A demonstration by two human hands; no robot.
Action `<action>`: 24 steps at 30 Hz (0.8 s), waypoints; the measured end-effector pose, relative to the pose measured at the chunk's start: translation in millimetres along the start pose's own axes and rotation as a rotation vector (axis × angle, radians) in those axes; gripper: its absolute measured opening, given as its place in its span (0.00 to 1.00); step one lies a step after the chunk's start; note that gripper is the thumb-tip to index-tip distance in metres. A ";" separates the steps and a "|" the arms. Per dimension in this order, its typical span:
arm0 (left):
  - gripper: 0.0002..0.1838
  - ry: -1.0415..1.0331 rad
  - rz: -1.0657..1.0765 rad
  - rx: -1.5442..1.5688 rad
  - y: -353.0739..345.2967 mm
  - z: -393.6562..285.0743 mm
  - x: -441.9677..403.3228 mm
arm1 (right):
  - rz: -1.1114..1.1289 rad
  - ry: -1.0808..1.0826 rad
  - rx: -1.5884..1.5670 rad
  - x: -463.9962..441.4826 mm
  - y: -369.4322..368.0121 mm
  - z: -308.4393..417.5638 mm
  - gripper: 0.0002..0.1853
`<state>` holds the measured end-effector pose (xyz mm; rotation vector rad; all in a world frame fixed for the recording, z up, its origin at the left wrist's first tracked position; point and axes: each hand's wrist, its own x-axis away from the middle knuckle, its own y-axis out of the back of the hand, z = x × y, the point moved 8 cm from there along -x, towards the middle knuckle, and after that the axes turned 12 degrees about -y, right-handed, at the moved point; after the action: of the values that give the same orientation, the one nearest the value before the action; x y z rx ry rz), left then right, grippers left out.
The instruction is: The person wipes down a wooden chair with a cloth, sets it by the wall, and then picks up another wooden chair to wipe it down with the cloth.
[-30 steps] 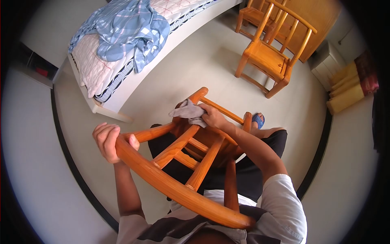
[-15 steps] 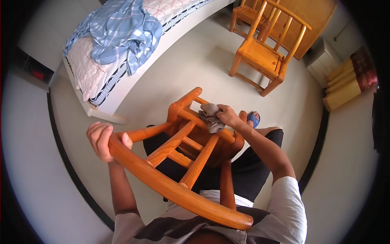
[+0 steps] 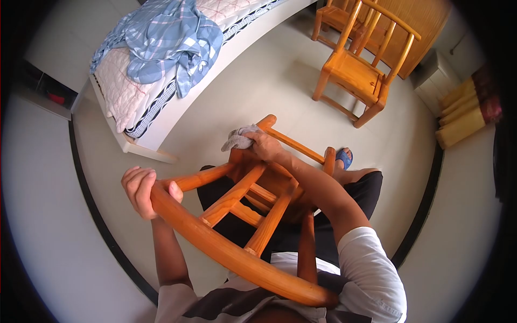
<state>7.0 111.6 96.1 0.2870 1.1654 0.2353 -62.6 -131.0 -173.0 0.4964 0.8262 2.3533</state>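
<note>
Glossy, smooth orange wood is seen on the tilted chair [image 3: 237, 253] (grain showing); soft, matt grey cloth [image 3: 238, 138] is seen crumpled.

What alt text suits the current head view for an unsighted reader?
A person's left hand grips the top rail of a tilted wooden chair; the right hand holds a gray cloth near a seat corner. Another wooden chair stands beyond.

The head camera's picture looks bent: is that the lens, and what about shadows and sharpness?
Head view: the bed and dark skirting curve, probably from a wide lens; corners are black; a soft shadow lies beside the far chair; the held chair's grain is clear, the yellow fabric softer.
</note>
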 end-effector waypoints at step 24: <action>0.15 0.039 0.022 0.002 0.2 0.4 -0.3 | 0.175 -0.303 0.215 70.9 41.2 -74.8 0.27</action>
<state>7.2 111.7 96.6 0.2983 1.2018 0.2600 -171.4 -144.9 -190.6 1.0249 0.9249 2.2736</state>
